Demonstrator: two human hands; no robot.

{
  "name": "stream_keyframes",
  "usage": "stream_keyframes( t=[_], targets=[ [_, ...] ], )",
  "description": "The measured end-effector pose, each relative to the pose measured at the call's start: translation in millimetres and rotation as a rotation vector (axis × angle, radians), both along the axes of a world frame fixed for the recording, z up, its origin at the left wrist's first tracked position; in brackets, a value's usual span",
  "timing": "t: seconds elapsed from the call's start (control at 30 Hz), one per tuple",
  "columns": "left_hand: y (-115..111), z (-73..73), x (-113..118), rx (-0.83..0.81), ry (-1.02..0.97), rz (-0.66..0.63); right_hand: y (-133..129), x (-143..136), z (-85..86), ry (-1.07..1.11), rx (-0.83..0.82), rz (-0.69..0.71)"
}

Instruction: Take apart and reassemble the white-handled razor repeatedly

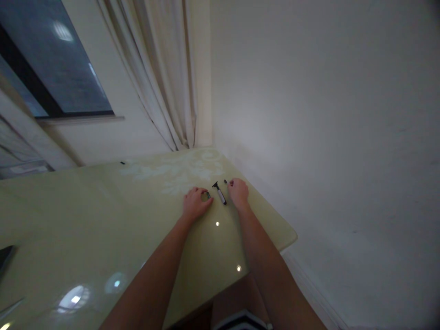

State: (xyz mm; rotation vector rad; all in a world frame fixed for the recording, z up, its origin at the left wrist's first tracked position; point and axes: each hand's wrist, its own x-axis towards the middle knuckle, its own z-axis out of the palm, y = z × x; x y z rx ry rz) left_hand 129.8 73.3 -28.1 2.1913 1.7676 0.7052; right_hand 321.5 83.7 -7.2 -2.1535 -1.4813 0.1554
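Note:
A razor point(221, 194) with a black head and a grey-and-black handle lies on the table between my hands. My left hand point(196, 202) rests to its left, with thumb and forefinger curled around a small dark green piece point(208, 195) and closed on its ends. On the razor's other side, my right hand point(239, 191) pinches a small thin object with a dark tip point(225, 181), held just above or against the tabletop. My fingers cover most of that object, so I cannot tell its kind.
The glossy pale-green table point(154, 220) ends at a rounded corner by the right wall point(326, 137). A small black item point(123, 162) lies near the far edge. A dark flat object point(6, 256) shows at the left. Curtains point(165, 68) hang behind the table.

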Motion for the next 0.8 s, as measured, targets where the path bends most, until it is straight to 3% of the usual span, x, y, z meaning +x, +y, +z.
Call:
stream_keyframes(
  t=[0.3,0.8],
  targets=[
    [4,-5.2,-4,0.012,-0.029,-0.017,-9,-9,21.7,0.033,0.161,-0.041],
    [9,-8.1,-9,-0.004,-0.058,-0.047,-12,-23,21.3,0.039,0.132,0.02]
  ],
)
